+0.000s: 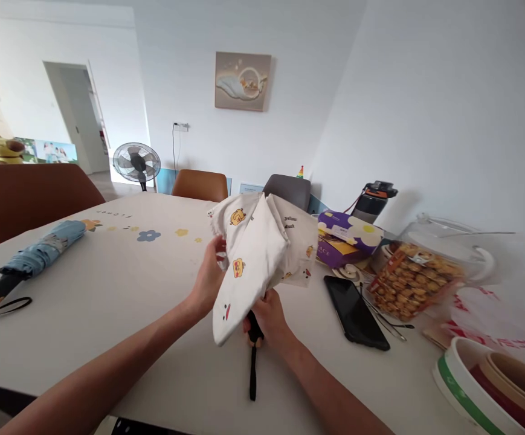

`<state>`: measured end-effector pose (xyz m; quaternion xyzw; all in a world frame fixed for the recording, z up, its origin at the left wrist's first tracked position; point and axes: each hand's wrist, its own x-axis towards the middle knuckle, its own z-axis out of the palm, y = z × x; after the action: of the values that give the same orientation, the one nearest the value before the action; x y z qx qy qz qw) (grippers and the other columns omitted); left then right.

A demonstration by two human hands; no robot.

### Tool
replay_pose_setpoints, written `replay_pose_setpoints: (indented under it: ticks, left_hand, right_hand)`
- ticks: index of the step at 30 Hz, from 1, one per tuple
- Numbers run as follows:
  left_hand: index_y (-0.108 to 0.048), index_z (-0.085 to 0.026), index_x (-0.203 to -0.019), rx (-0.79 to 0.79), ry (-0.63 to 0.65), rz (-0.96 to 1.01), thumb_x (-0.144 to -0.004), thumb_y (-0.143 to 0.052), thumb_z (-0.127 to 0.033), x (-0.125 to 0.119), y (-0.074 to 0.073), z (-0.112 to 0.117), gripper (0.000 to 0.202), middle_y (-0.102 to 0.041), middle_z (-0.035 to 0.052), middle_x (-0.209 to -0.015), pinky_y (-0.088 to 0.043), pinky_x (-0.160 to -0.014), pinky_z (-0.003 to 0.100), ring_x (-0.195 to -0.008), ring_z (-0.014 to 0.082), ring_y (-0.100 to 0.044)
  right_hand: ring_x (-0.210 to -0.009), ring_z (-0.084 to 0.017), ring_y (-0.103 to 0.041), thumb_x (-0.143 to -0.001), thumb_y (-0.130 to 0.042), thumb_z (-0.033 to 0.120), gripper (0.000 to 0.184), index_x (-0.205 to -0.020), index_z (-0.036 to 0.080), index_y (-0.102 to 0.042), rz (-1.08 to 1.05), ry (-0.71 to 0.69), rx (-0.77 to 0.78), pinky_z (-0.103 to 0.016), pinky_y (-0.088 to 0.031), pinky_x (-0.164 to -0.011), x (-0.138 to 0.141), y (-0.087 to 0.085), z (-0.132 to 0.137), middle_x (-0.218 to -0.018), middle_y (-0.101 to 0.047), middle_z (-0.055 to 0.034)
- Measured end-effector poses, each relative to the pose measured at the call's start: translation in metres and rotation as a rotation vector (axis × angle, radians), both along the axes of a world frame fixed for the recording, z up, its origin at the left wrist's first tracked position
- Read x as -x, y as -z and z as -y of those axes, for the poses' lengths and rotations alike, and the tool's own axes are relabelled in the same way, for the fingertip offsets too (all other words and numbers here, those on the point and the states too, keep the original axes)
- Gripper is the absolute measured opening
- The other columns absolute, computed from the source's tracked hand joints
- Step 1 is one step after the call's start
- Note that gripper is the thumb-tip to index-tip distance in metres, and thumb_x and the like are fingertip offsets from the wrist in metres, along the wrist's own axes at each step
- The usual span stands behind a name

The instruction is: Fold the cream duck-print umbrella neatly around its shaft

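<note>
Probably light, soft-skinned umbrella (255,254), frame centre: best held by stiff handle (255,329), wrapped in right grip (272,315); cannot tell closure of left grip (208,275).

A pedestal fan (137,162) is seen beyond the table (108,290), left of a brown chair (199,185). A rectangular picture (243,81) is mounted on the wall (171,60) above. At the table's right side, a smartphone (355,312) is laid near a purple carton (341,238), behind which a dark bottle (370,205) is placed.
</note>
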<state>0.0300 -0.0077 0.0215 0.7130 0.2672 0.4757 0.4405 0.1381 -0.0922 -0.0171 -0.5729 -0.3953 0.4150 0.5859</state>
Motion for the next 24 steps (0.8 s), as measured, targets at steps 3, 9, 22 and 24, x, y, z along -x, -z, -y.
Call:
replay_pose_setpoints:
  ticks: [3, 9, 22, 24]
  left_hand:
    - [-0.041, -0.025, -0.124, -0.198, -0.221, 0.067, -0.062, -0.070, -0.020, -0.001, 0.008, -0.004, 0.069, -0.040, 0.0099, -0.130, -0.030, -0.098, 0.039, -0.118, 0.0268, -0.038]
    - [-0.066, -0.022, -0.081, -0.022, 0.045, 0.040, -0.064, -0.068, -0.024, -0.007, 0.008, -0.016, 0.017, -0.063, 0.0039, -0.089, -0.042, -0.076, 0.031, -0.085, 0.0210, -0.056]
    - [-0.050, -0.030, -0.125, 0.204, 0.169, 0.253, -0.074, -0.064, -0.041, -0.023, -0.022, -0.049, 0.054, -0.053, 0.0013, -0.121, -0.042, -0.083, 0.023, -0.102, 0.0147, -0.054]
    - [-0.046, -0.029, -0.128, 0.235, 0.205, 0.285, -0.076, -0.061, -0.043, -0.032, -0.029, -0.045, 0.055, -0.051, 0.0011, -0.125, -0.040, -0.088, 0.024, -0.112, 0.0168, -0.049]
  right_hand:
    - [-0.027, -0.010, -0.041, -0.070, -0.055, 0.035, 0.032, -0.045, 0.019, -0.044, -0.062, -0.005, 0.046, -0.022, -0.035, -0.029, 0.004, -0.004, 0.003, -0.031, -0.044, 0.0011]
    - [-0.026, -0.010, -0.043, -0.070, -0.059, 0.040, 0.034, -0.048, 0.019, -0.044, -0.124, -0.029, 0.054, -0.022, -0.035, -0.025, 0.004, -0.001, 0.000, -0.036, -0.044, 0.0036]
    - [-0.023, -0.010, -0.039, -0.071, -0.062, 0.034, 0.034, -0.047, 0.022, -0.041, -0.050, -0.030, 0.079, -0.022, -0.033, -0.024, 0.000, -0.006, -0.001, -0.031, -0.040, 0.0050]
    - [-0.024, -0.011, -0.040, -0.072, -0.060, 0.033, 0.035, -0.046, 0.022, -0.040, -0.046, -0.026, 0.073, -0.023, -0.034, -0.024, 0.000, -0.008, 0.000, -0.031, -0.041, 0.0042]
